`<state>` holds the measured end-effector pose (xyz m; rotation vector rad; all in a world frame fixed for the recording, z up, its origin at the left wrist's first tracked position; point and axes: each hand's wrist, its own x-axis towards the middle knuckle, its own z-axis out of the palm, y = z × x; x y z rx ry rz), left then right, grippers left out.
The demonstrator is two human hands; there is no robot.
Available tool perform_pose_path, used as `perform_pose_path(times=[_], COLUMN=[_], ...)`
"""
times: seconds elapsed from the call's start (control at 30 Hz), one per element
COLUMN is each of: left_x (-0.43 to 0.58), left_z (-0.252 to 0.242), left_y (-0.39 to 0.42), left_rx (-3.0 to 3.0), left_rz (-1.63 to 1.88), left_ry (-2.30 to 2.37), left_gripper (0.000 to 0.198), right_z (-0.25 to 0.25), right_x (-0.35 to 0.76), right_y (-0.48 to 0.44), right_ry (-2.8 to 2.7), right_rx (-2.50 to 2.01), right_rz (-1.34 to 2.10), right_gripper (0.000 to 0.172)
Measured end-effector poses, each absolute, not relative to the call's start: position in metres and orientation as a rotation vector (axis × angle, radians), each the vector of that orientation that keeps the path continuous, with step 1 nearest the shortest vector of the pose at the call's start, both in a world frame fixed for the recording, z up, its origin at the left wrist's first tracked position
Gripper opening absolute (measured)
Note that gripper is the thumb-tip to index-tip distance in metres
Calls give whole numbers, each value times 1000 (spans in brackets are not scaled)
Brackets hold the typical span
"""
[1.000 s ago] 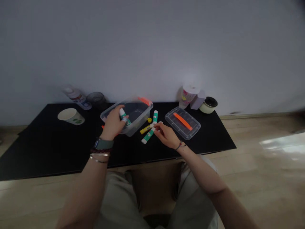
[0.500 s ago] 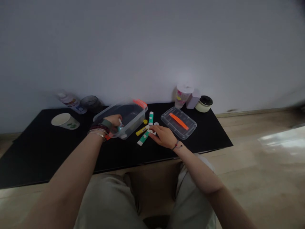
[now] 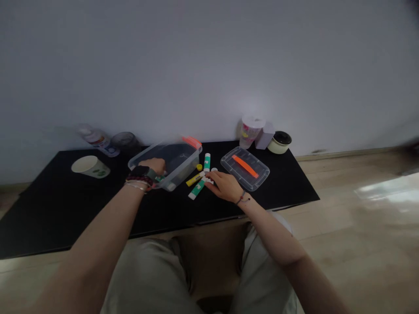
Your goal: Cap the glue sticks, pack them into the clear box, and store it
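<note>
My left hand [image 3: 156, 165] is down inside the clear plastic box [image 3: 183, 173], fingers curled and mostly hidden. Just under it a bit of a green-and-white glue stick [image 3: 159, 178] shows. My right hand [image 3: 226, 186] lies low over the table, thumb and fingertips closed around the upper end of a green glue stick [image 3: 197, 189]. Beside those fingertips are a yellow glue stick [image 3: 195, 179], a second green glue stick [image 3: 207, 162], a yellow cap [image 3: 199, 167] and a white cap [image 3: 214, 170].
The box's clear lid [image 3: 262, 178] with an orange handle lies right of my right hand. Behind it stand a plastic cup [image 3: 248, 136], a pale box [image 3: 265, 136] and a black-lidded pot [image 3: 279, 146]. At left are a paper cup [image 3: 93, 167], a bottle [image 3: 100, 141] and a dark bowl [image 3: 126, 141].
My left hand has turned and lowered in the box; the glue stick that showed at its fingers is now mostly covered. My right hand has barely moved.
</note>
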<state>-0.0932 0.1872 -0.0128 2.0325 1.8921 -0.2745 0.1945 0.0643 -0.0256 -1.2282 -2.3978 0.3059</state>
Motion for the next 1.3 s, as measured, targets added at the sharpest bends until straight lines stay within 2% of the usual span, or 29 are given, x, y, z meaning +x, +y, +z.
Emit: perform_pose_path(times=[0.07,0.2,0.27,0.4,0.6,0.87,1.3], left_x=[-79,-39,-21,-1,3,14,17], left_z=[1,8,-7,-54,-92,-87,-75], left_y=[172,120,94,64,66,65,66], left_rx=[2099,2361,2432,2550,2583,2607,2537], left_rz=[-119,897,1099,851,399,285,293], left_ry=[2012,1897,1698,1505,1643,1731,1806], left_gripper=[31,30,28,29,40,35,28], right_z=[-26,-28,-28,-30,-32,-35,-40], right_x=[194,195,195,197,206,212,213], right_y=[65,67,68,68,74,79,82], right_ry=[-2402,-2416,-2423,-2417,-2376,-2378,-2422], right_rx=[-1238,-1255,-1266,-1282,-1394,-1505,-1628], right_rz=[300,296,291,272,243,194,195], right_gripper=[33,34,33,31,28,27,26])
